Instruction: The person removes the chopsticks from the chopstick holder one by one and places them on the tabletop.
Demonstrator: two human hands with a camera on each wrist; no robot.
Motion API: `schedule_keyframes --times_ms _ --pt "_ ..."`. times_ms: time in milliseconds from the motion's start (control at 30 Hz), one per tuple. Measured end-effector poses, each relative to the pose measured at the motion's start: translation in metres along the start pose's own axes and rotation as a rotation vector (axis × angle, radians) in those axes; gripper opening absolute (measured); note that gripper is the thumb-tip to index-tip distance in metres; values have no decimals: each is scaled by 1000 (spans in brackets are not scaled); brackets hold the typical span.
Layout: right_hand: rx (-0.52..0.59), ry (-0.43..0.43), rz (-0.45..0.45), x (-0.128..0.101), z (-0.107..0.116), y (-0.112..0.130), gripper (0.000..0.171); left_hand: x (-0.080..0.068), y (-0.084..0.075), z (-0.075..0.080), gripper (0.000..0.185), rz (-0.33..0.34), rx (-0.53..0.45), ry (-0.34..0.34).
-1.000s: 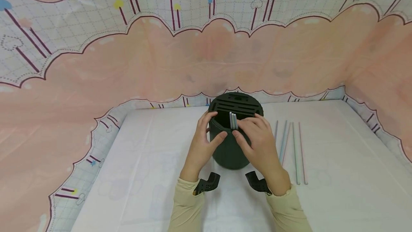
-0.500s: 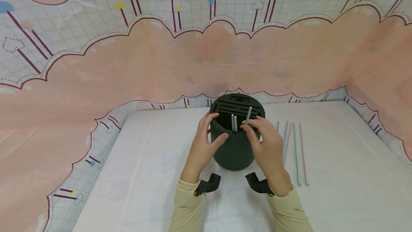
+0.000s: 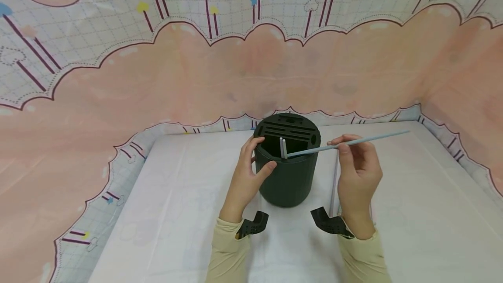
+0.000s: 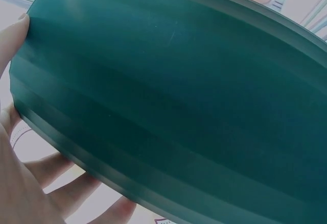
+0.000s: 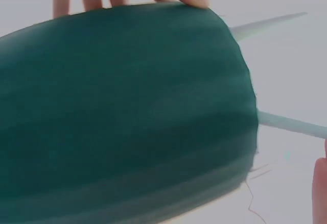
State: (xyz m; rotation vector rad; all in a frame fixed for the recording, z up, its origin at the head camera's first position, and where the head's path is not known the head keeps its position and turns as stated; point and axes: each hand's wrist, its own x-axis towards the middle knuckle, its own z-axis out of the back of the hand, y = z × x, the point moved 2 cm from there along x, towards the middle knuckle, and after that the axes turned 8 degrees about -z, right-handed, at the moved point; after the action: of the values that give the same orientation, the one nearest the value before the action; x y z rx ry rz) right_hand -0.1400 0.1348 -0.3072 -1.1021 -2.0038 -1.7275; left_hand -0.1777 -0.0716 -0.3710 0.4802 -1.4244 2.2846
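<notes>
A pale blue straw (image 3: 346, 142) is pinched near mid-length by the right hand (image 3: 358, 174), its lower tip at the holder's rim. It is judged light, thin, easily kinked, and best held mid-shaft. The dark green holder (image 3: 288, 165), at twelve o'clock from the person, is gripped by the left hand (image 3: 246, 178). Two straws (image 3: 282, 148) are seen standing inside.

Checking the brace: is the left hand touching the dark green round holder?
Touching. Head view: left hand wraps the dark green round holder; thumb on its wall.
</notes>
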Motion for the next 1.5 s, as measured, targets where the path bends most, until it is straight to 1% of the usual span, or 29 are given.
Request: schedule_keyframes --times_ms 67,133,233,267,300,433,467,533,633,800,867,933,1000,1067,1167,1200,1300,1367,1433,1500 --pt "83 -31 1 3 6 -1 18 -1 -4 1 58 12 -6 2" --pt "170 -56 2 5 11 -3 19 -2 -14 3 58 20 -12 5" --pt "255 -94 5 9 20 -9 20 -3 -24 5 58 18 -20 5" --pt "287 -107 5 11 23 -11 20 -3 -24 5 58 15 -22 3" --pt "313 -120 6 12 26 -13 20 -3 -24 5 58 11 -20 2" --pt "461 -175 4 18 37 -19 20 -1 -8 0 58 -4 -5 1" --pt "483 -187 2 19 40 -21 21 -1 -3 -1 59 -8 1 0" --pt "535 -212 -5 22 45 -23 22 -1 0 -2 59 -18 6 -2" --pt "570 -248 -16 26 55 -25 23 -2 2 -3 59 -30 10 -5" --pt "572 -322 -42 34 75 -29 25 -2 3 -2 60 -23 13 -3" --pt "528 -356 -49 36 85 -31 26 -1 3 -2 61 -17 4 -3" --pt "461 -391 -82 38 95 -35 27 -1 3 -2 62 -13 0 -2" --pt "335 -394 -152 39 104 -38 26 -1 4 -2 61 -15 0 -6" --pt "190 -371 -247 38 111 -43 26 -1 4 -2 60 -16 2 -8" --pt "-64 -293 -411 36 116 -53 26 -1 3 -1 57 -29 6 -17" --pt "-134 -268 -461 36 116 -57 26 -2 3 -1 58 -31 5 -18" --pt "-362 -164 -570 32 114 -69 27 -2 3 -1 58 -35 5 -19" --pt "-481 -80 -605 30 112 -78 30 -2 3 -2 59 -36 7 -19" --pt "-575 18 -599 27 108 -89 35 -2 3 -2 59 -36 8 -18" --pt "-612 100 -613 23 105 -103 38 -2 3 -3 59 -34 11 -16"
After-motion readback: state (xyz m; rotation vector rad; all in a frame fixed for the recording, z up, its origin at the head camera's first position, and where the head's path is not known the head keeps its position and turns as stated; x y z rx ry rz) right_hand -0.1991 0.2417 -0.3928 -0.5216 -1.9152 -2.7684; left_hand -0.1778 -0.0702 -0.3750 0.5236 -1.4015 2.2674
